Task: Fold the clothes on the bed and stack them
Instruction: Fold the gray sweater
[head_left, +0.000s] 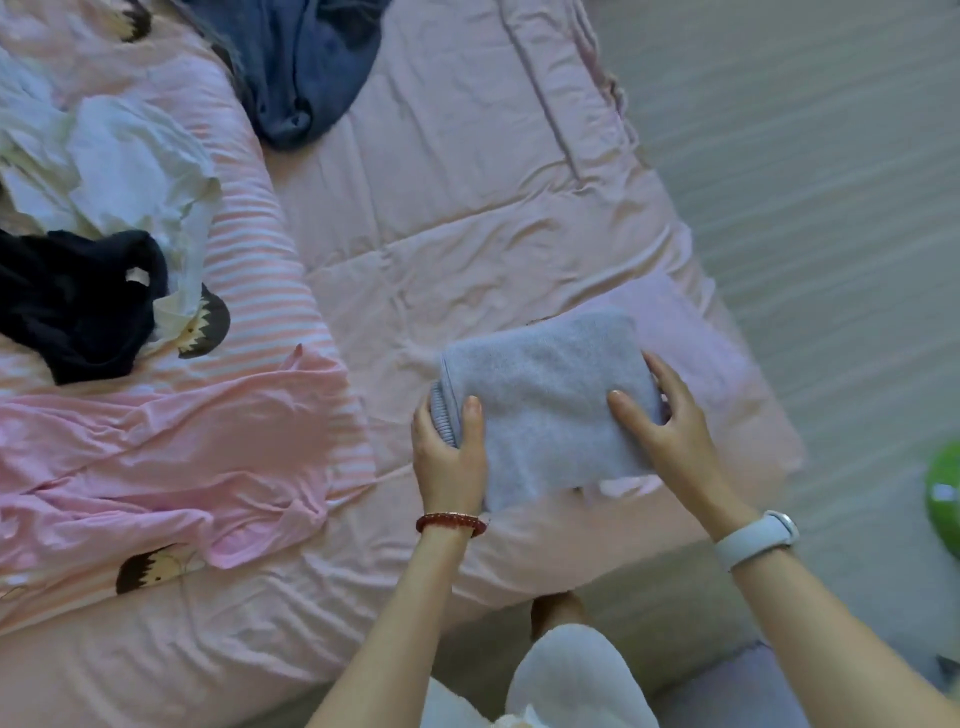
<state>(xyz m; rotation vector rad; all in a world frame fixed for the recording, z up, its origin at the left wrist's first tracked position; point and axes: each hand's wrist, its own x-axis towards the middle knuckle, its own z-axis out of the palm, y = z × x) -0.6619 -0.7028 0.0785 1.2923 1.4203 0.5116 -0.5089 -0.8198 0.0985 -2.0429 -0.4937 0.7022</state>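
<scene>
The folded grey garment (545, 400) lies near the bed's (467, 208) corner, its long side running left to right. The left hand (452, 447) grips its ribbed left end; the right hand (662, 421) holds the right end, fingertips hidden underneath. No writing shows. A blue garment (301, 67) is cut off at the top.

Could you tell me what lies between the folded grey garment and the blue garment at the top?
Only bare pink bedsheet separates the grey garment from the blue garment, per the head view.
</scene>
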